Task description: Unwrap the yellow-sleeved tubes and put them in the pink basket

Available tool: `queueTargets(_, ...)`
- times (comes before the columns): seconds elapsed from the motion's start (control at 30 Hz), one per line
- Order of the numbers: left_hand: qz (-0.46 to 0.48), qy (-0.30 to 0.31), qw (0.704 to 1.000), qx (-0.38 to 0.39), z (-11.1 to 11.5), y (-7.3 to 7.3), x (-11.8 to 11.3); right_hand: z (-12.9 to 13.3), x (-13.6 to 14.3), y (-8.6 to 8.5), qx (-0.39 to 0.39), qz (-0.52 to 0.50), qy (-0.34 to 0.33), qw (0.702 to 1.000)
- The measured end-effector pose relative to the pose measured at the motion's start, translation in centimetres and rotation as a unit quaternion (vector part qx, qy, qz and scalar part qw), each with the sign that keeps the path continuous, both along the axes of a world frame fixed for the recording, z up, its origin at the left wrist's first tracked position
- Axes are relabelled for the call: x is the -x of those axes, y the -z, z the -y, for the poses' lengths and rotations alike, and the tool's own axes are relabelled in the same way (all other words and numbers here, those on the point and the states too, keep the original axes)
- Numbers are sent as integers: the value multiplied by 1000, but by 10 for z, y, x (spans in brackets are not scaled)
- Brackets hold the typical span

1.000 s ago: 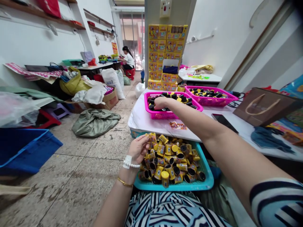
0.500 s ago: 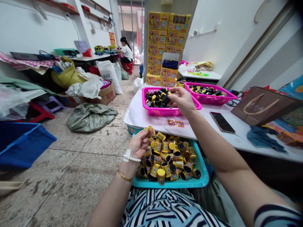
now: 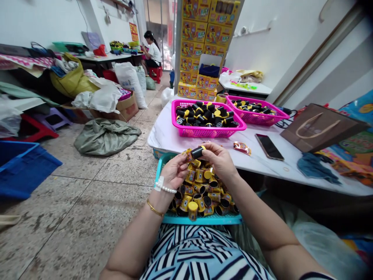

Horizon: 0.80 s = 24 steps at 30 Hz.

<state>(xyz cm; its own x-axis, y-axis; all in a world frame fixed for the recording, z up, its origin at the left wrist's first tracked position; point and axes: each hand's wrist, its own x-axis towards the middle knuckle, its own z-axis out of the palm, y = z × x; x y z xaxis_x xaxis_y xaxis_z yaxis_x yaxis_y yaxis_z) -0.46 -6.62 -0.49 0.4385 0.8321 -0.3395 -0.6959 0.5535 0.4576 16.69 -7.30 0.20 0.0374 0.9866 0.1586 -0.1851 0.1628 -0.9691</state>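
Note:
My left hand (image 3: 175, 171) pinches a small printed yellow wrapper (image 3: 188, 154) at its edge. Meeting it from the right, my right hand (image 3: 218, 158) grips a black cylinder with a yellow end (image 3: 198, 152); the cylinder's dark end is at the wrapper. Both hands are over a turquoise basket (image 3: 201, 221) on my lap, which holds many yellow-wrapped cylinders (image 3: 192, 210). Beyond them, a pink basket (image 3: 208, 132) full of black and yellow cylinders stands on the white table (image 3: 163, 134).
A second pink basket (image 3: 259, 118), a phone (image 3: 269, 147), a red wrapper packet (image 3: 241, 147) and a brown paper bag (image 3: 317, 126) are on the table. Stacked yellow boxes (image 3: 194, 50) stand behind. A blue crate (image 3: 26, 171) is at left; a person (image 3: 153, 52) sits far back.
My right hand has come back from the pink basket with a black cylinder and met my left hand at the wrapper. The view has shifted slightly.

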Motion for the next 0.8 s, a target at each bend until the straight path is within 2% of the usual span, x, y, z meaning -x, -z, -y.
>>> queueTargets(0.1, 10, -5, 1000, 6, 1, -1, 1, 3, 2, -2, 1, 25, 27, 999)
queueTargets(0.2, 18, -11, 1000, 9, 1, 0, 2, 11, 7, -7, -30, 75, 50, 995)
queueTargets(0.4, 18, -21, 1000, -8, 2, 4, 1, 23, 16, -9, -93, 188, 37, 977)
queueTargets(0.67, -39, -59, 996, -56, 16, 9, 6, 24, 14, 11, -126, 134, 109, 977)
queueTargets(0.8, -114, 8, 982, -148, 24, 12, 13, 38, 14, 19, -143, 140, 71, 977)
